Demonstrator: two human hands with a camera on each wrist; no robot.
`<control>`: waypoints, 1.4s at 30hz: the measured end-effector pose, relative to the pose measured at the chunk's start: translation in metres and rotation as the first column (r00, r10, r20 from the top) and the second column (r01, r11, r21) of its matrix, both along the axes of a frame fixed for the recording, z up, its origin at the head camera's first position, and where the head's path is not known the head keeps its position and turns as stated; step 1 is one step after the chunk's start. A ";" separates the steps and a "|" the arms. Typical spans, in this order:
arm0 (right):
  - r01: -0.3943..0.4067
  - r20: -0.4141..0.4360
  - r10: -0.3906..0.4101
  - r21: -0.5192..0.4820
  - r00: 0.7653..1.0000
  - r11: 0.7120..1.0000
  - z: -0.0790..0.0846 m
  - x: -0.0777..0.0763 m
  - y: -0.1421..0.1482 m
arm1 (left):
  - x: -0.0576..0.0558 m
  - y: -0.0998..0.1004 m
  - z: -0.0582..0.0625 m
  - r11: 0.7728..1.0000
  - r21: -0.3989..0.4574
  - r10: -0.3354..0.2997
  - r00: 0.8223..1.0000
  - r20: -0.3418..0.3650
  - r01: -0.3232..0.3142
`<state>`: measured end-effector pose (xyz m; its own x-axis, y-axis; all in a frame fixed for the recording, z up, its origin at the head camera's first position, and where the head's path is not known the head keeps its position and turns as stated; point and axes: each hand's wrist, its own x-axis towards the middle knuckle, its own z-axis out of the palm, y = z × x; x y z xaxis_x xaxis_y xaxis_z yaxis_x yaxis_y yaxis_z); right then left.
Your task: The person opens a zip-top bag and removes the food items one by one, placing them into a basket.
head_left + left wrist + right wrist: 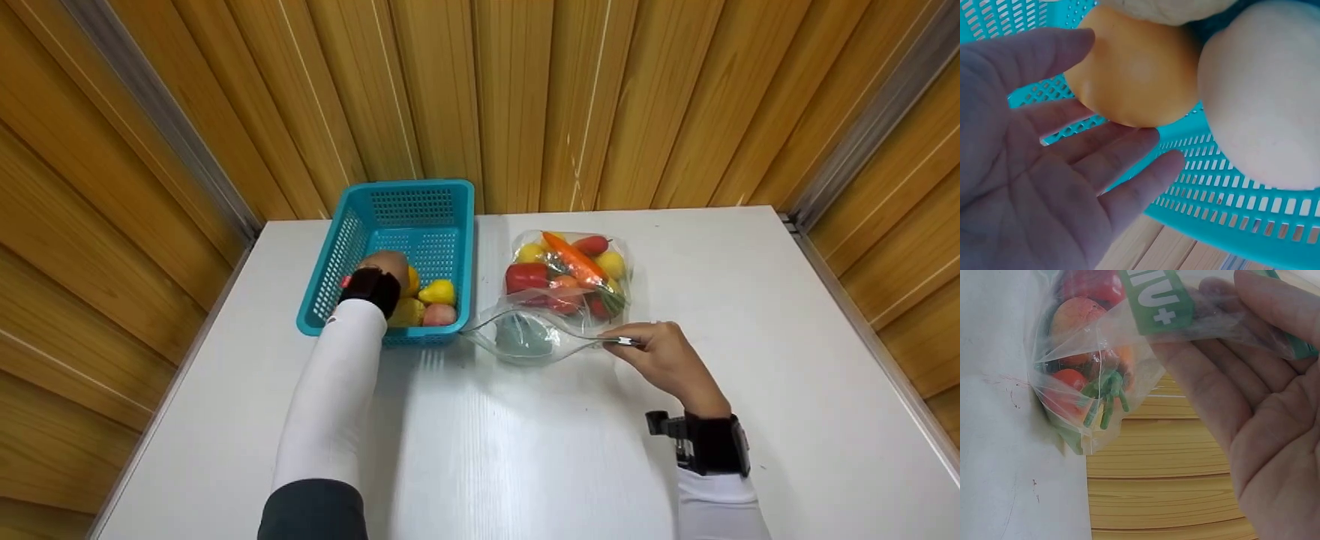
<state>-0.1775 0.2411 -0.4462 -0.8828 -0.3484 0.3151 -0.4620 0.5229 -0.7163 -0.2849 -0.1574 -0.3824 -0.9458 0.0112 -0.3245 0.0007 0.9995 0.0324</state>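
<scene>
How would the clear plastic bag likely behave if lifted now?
The clear bag would probably flop, since its film is thin and creased. Its load may shift, as the carrot and red pepper lie in a heap inside. Tipped, it might spill through its gaping mouth.

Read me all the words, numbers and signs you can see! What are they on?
"+": white, on the green label of the clear bag.
Letters beside it: tilted, partly cut off, too unsure to read.
Dark mark on the left white sleeve: too small to read.
</scene>
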 end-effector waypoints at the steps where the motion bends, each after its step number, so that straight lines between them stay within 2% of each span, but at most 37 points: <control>1: 0.001 0.002 -0.001 -0.001 1.000 1.000 0.000 0.000 0.000 | 0.001 0.000 0.001 1.000 0.009 0.007 1.000 0.011 -0.007; 5: 0.000 0.014 0.000 0.000 1.000 1.000 0.000 0.000 -0.001 | 0.001 0.000 0.004 0.999 0.040 0.025 0.999 0.031 -0.026; 9: -0.006 0.011 0.006 -0.006 1.000 1.000 0.001 0.000 -0.001 | 0.001 0.003 0.011 0.997 0.078 -0.001 1.000 0.022 -0.001; 12: -0.007 0.002 0.007 -0.007 1.000 1.000 0.001 0.000 -0.001 | 0.003 0.007 0.020 0.984 0.176 -0.005 0.999 0.040 -0.002; 14: -0.006 -0.008 0.006 -0.007 1.000 1.000 0.001 0.000 -0.001 | 0.005 0.013 0.025 0.968 0.252 -0.008 0.999 0.048 -0.004; 16: -0.003 -0.015 0.003 -0.009 1.000 1.000 0.000 -0.001 -0.001 | 0.008 0.019 0.029 0.953 0.302 -0.036 0.999 0.030 0.026; 18: -0.003 -0.023 0.003 -0.013 1.000 1.000 0.000 -0.001 -0.002 | 0.014 0.027 0.033 0.941 0.328 -0.077 0.997 -0.026 0.081; 20: -0.002 -0.026 0.001 -0.014 1.000 1.000 -0.001 -0.001 -0.002 | 0.022 0.036 0.036 0.929 0.337 -0.124 0.987 -0.102 0.152; 23: 0.001 -0.031 -0.001 -0.014 1.000 1.000 -0.001 -0.001 -0.002 | 0.041 0.050 0.040 0.896 0.355 -0.193 0.953 -0.233 0.267; 27: 0.002 -0.046 -0.003 -0.017 0.999 1.000 -0.002 -0.001 -0.003 | 0.071 0.067 0.042 0.832 0.348 -0.286 0.871 -0.399 0.432; 30: 0.004 -0.052 -0.005 -0.023 0.999 1.000 -0.001 0.000 -0.003 | 0.092 0.078 0.039 0.771 0.362 -0.336 0.817 -0.468 0.525; 34: 0.010 -0.042 -0.011 -0.028 0.999 1.000 0.000 0.000 -0.004 | 0.115 0.090 0.030 0.708 0.379 -0.386 0.776 -0.499 0.595; 36: 0.012 -0.036 -0.013 -0.025 0.999 1.000 0.000 0.000 -0.004 | 0.125 0.096 0.023 0.693 0.368 -0.407 0.758 -0.510 0.620; 38: 0.013 -0.030 -0.013 -0.025 0.999 1.000 0.000 0.000 -0.004 | 0.131 0.103 0.014 0.685 0.337 -0.430 0.732 -0.529 0.646; 40: 0.012 -0.028 -0.013 -0.027 1.000 1.000 0.000 0.001 -0.004 | 0.136 0.110 0.003 0.691 0.288 -0.448 0.706 -0.549 0.663; 42: 0.010 -0.031 -0.011 -0.031 0.999 0.999 0.000 0.001 -0.004 | 0.136 0.118 -0.009 0.703 0.240 -0.462 0.687 -0.561 0.669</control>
